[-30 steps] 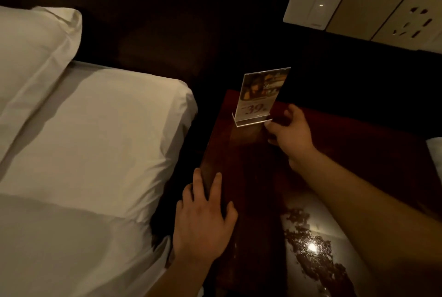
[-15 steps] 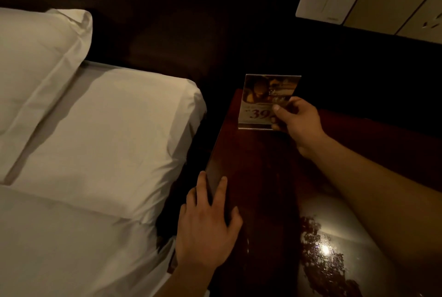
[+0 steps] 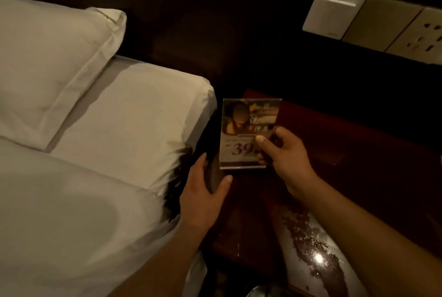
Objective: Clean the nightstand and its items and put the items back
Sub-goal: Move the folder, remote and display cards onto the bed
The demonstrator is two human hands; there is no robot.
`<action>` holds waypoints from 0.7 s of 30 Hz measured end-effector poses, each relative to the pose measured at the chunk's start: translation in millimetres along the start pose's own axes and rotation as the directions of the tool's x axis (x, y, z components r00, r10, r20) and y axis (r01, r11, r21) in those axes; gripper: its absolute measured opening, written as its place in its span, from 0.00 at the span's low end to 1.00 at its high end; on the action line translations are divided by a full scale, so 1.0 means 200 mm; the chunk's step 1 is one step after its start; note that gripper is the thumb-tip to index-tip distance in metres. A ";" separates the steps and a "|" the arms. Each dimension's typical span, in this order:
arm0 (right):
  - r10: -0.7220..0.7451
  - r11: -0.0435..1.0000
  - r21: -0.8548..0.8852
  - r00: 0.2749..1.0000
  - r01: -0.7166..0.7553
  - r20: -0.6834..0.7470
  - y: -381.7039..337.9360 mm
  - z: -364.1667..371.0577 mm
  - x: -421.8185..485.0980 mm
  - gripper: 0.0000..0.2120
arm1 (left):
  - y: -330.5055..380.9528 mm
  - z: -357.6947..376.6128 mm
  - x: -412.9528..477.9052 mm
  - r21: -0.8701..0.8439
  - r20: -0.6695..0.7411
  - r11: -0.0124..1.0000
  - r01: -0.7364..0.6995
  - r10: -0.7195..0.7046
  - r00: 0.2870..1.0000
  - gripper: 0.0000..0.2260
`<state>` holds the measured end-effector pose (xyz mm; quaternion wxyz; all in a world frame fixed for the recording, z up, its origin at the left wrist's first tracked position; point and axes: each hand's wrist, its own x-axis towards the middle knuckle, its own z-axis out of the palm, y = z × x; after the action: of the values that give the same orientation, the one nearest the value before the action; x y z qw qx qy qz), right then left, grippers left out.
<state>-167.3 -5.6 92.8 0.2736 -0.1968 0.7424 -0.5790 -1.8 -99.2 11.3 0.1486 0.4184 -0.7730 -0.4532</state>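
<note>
Sign holder (image 3: 244, 134) lifted off nightstand (image 3: 346, 153), R hand (image 3: 287, 150) gripping; L hand (image 3: 203, 191) just beside.

The bed (image 3: 119, 129) lay left of the nightstand (image 3: 346, 165) (pillow (image 3: 47, 57) behind), a switch (image 3: 334, 10) on the wall above.

Right hand (image 3: 284, 150): forearm enters from lower right, wrist bent slightly; thumb pressed on front face of the clear acrylic sign holder w/ printed card marked "39" (image 3: 246, 134), fingers curled behind its right edge, holder gripped upright. Left hand (image 3: 203, 191): forearm enters from bottom centre, palm down, fingers extended fwd and slightly spread, thumb tip just below holder's lower left corner; contact w/ holder can't be confirmed. Both arms bare, no sleeves visible.
</note>
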 end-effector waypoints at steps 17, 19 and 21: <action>0.104 0.992 0.025 0.925 -0.122 0.366 -0.23 0.65 -0.51 0.06 | -0.05 -0.76 -0.44 -0.562 -0.136 0.818 0.126 -0.241 0.961 0.09; 0.123 0.988 0.035 0.904 -0.150 0.410 -0.24 0.72 -0.55 0.06 | -0.09 -0.83 -0.51 -0.585 -0.162 0.801 0.131 -0.273 0.948 0.09; 0.129 0.986 0.038 0.882 -0.164 0.453 -0.24 0.80 -0.59 0.05 | -0.14 -0.91 -0.59 -0.593 -0.188 0.791 0.149 -0.317 0.930 0.09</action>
<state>23.6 -65.8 131.6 0.4877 -0.2581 0.6495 -0.5231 194.3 -117.5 105.0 0.3158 0.5071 -0.5154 -0.6145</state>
